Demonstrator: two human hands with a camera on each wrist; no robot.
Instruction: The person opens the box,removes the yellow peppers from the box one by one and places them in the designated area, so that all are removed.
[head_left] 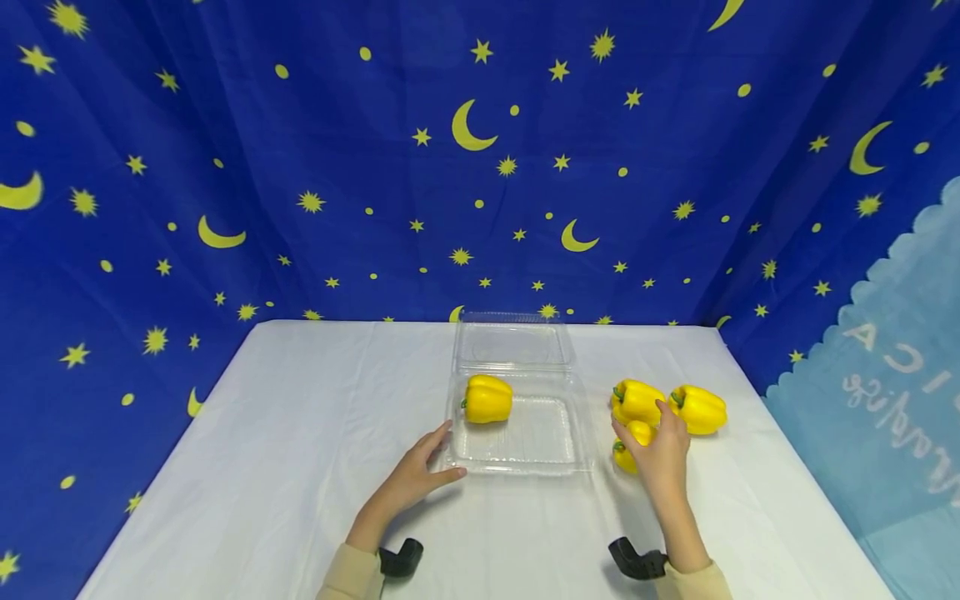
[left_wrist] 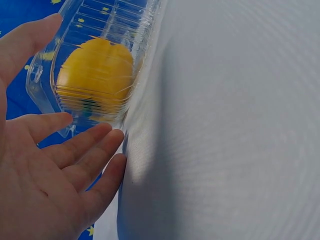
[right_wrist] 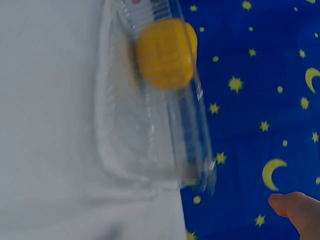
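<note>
A clear plastic clamshell container (head_left: 547,429) lies with its lid (head_left: 513,343) folded back. Inside, on its left side, sits one yellow bell pepper (head_left: 489,400). My left hand (head_left: 416,475) is at the container's near left corner with fingers spread and relaxed; whether it touches the wall I cannot tell. To the right of the container, my right hand (head_left: 662,458) reaches over a yellow bell pepper (head_left: 637,433), thumb and fingers parted above it. Two more yellow bell peppers, one (head_left: 636,400) behind it and one (head_left: 699,410) to its right, lie close by. The right wrist view shows only the thumb (right_wrist: 297,210).
A white cloth (head_left: 315,433) covers the table. Behind and to the left hangs a blue curtain (head_left: 375,167) with yellow moons and stars. A light blue scalloped cloth with white lettering (head_left: 892,400) hangs at the right.
</note>
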